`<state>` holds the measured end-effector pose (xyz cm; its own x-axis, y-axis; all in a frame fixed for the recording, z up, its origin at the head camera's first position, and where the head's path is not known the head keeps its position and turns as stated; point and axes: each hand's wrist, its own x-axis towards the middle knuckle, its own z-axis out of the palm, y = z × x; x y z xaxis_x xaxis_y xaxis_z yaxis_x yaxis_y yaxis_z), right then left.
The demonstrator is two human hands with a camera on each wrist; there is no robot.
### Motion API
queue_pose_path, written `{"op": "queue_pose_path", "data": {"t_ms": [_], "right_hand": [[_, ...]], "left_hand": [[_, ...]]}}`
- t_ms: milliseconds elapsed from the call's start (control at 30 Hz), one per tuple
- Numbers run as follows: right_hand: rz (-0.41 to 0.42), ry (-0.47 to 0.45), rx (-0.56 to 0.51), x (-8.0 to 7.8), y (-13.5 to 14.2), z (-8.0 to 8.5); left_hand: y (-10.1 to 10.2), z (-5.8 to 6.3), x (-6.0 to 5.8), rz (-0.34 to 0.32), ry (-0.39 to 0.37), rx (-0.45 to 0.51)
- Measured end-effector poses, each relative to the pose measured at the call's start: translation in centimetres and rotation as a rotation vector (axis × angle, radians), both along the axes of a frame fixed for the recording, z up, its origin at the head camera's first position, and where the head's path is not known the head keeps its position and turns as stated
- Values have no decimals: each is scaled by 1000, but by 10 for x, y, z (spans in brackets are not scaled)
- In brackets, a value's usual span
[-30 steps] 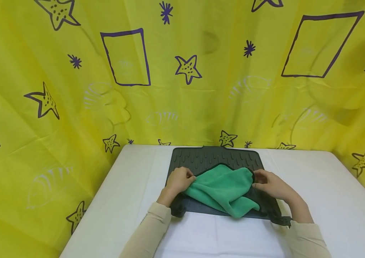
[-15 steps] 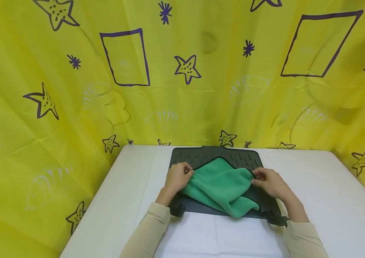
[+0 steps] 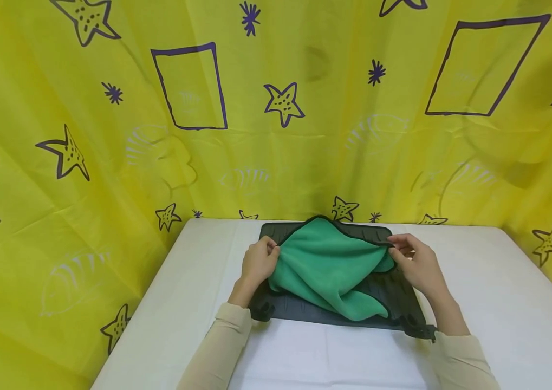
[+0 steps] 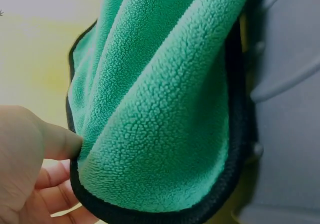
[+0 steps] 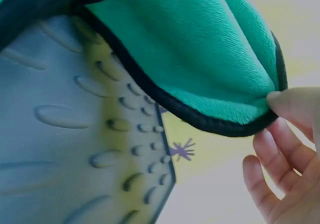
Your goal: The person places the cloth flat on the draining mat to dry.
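A green plush cloth (image 3: 329, 265) with a black bound edge hangs in folds between my two hands, over a dark ribbed mat (image 3: 295, 310). My left hand (image 3: 258, 262) pinches its left edge between thumb and fingers; the left wrist view shows the thumb on the black binding of the cloth (image 4: 150, 134). On the other side my right hand (image 3: 417, 265) pinches the right corner. In the right wrist view the thumb presses the corner of the cloth (image 5: 200, 74), with the other fingers behind and below it. The cloth's front fold droops close over the mat's near part.
The mat lies on a white table (image 3: 197, 271), near its back edge. Behind stands a yellow curtain (image 3: 305, 162) printed with stars and squares. Dark straps, the left one (image 3: 262, 311) and the right one (image 3: 417, 327), sit on my wrists.
Both hands have risen away from me and moved slightly apart, still pinching the cloth. Its top edge now reaches the mat's far edge, and the cloth is spread wider.
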<state>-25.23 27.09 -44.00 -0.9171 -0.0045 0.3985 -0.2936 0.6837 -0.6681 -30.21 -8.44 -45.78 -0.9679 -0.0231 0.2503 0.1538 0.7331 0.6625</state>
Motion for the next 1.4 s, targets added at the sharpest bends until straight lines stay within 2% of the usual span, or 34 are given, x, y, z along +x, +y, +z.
{"op": "queue_pose_path", "data": {"t_ms": [100,300,500,567,667,800,900,1033,1200,1300,1400], "right_hand": [[3,-85,26,-2,-1,-5],[100,-341,161,-3,4,-17],[130,-469,215,-1,6,-18],[143,-478,227,0,6,-17],[143,-432,236,-1,5,-17],[64,-337,206,-3,6,-16],[8,-301,166,-3,7,-13],[-3,-352,148,-2,7,-11],[69,-479,200,-1,6,-13],[85,-484,215,-1,4,-15],[51,-455,187,-2,5,-14]], "left_hand": [[-2,-2,-1,3,-24,-32],[-4,-8,0,-11,-94,-113],[-2,-12,-2,-14,-105,-140],[-1,-13,-2,-22,-96,-151],[2,-15,-2,-32,-76,-165],[4,-15,-1,-9,-28,-159],[4,-14,-2,10,0,-141],[3,-13,-2,22,-1,-120],[2,-13,-3,21,-6,-132],[1,-13,-2,19,-8,-116],[1,-13,-2,19,-13,-89]]}}
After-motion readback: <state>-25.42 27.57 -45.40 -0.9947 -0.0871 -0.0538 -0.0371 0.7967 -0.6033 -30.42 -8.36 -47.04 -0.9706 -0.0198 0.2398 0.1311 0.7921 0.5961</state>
